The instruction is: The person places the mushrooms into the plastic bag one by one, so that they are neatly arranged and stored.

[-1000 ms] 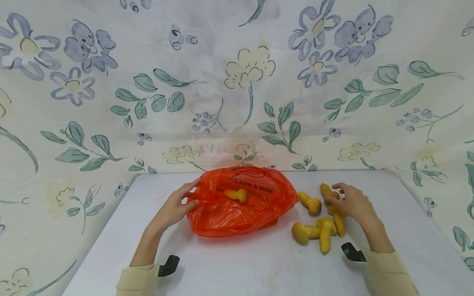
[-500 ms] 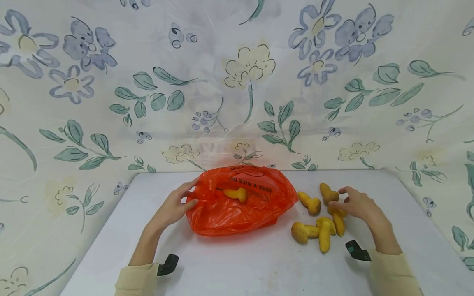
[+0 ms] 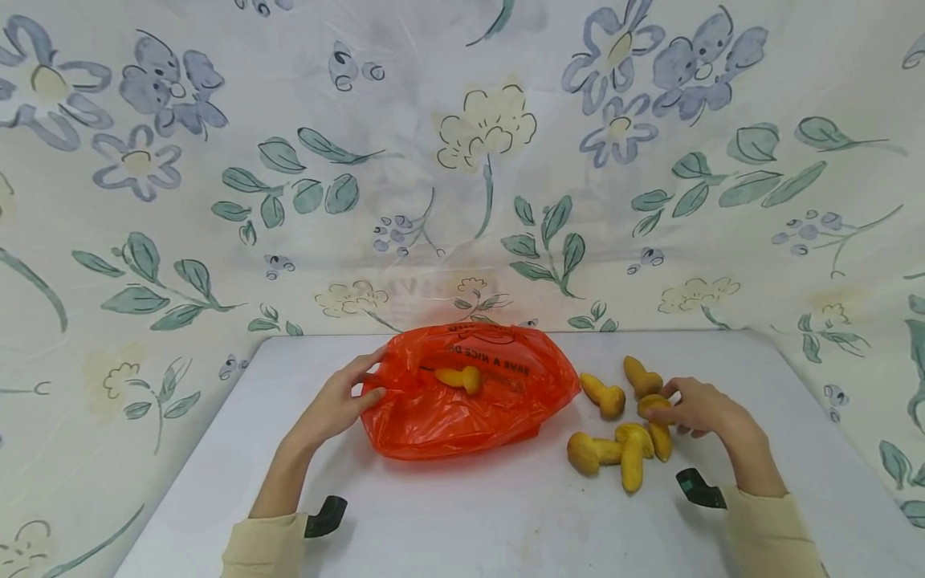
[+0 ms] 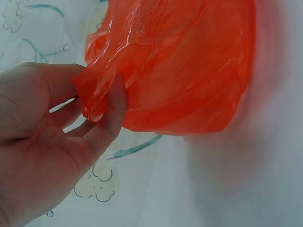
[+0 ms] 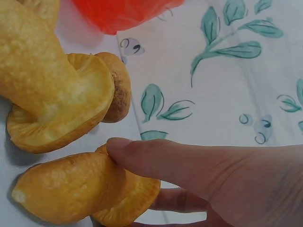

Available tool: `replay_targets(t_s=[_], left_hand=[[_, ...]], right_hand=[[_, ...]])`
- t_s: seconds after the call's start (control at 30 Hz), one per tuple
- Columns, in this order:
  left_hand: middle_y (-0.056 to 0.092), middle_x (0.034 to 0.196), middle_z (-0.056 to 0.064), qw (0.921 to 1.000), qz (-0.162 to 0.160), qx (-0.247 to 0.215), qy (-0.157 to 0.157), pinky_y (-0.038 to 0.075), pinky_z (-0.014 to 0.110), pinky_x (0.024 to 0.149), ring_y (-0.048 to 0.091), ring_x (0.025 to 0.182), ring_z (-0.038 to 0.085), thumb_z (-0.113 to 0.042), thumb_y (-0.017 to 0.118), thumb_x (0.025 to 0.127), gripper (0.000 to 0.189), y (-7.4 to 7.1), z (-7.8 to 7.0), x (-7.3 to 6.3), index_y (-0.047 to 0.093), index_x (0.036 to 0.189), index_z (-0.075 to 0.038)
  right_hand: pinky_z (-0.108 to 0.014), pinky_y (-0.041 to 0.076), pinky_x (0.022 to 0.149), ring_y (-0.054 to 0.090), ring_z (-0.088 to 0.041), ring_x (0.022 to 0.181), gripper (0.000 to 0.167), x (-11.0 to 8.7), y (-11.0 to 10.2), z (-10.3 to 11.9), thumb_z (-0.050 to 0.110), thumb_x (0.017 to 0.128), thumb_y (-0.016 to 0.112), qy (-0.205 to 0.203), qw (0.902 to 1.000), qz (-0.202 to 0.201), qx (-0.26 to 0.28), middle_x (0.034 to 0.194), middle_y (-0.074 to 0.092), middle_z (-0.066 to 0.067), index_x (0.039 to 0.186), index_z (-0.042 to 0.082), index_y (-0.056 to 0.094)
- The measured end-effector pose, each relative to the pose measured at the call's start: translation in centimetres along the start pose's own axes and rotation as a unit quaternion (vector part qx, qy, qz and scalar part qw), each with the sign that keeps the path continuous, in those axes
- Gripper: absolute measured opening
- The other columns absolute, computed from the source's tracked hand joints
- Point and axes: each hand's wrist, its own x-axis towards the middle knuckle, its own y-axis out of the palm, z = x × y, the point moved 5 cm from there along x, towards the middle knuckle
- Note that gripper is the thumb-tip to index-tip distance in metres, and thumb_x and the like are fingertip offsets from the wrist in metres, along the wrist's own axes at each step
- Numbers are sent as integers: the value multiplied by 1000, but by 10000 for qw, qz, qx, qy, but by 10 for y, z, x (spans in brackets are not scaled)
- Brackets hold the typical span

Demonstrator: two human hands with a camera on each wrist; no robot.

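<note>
A red plastic bag (image 3: 448, 429) lies opened on the table, its lettering reading backwards. One yellow mushroom (image 3: 470, 379) rests inside it. My left hand (image 3: 334, 405) pinches the bag's left edge; in the left wrist view the crumpled film (image 4: 94, 97) sits between thumb and fingers. To the right, my right hand (image 3: 704, 408) pinches the cap of a yellow mushroom (image 3: 661, 441). In the right wrist view the thumb lies over that mushroom (image 5: 66, 187), with fingers behind its cap.
More mushrooms lie around the right hand: one behind (image 3: 639, 373), one beside the bag (image 3: 611, 403), and two in front, a brown-capped one (image 3: 584, 453) touching an upturned one (image 3: 633, 474). A floral cloth (image 3: 462, 201) hangs behind the white table (image 3: 448, 522).
My right hand has moved from the rear mushroom toward me and a little right, and now pinches the mushroom in front of it. My left hand stays on the bag.
</note>
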Motion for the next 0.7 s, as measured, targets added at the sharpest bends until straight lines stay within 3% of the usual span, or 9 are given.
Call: replay_targets(t_s=[0.47, 0.7], left_hand=[[48, 145, 17, 10000, -26, 18, 19, 60, 37, 86, 55, 120, 37, -3, 59, 94, 64, 0, 1, 0, 36, 153, -16], [48, 145, 17, 10000, -10, -10, 53, 60, 35, 85, 56, 120, 37, -4, 60, 94, 65, -1, 1, 0, 36, 153, -16]], right_hand=[[-37, 60, 74, 63, -20, 77, 55, -1, -3, -2, 26, 88, 72, -237, 9996, 16, 123, 107, 63, -24, 125, -7, 50], [-37, 60, 74, 62, -21, 80, 66, -4, 1, -3, 25, 83, 77, -179, 9989, 338, 276, 111, 60, -24, 131, -6, 44]])
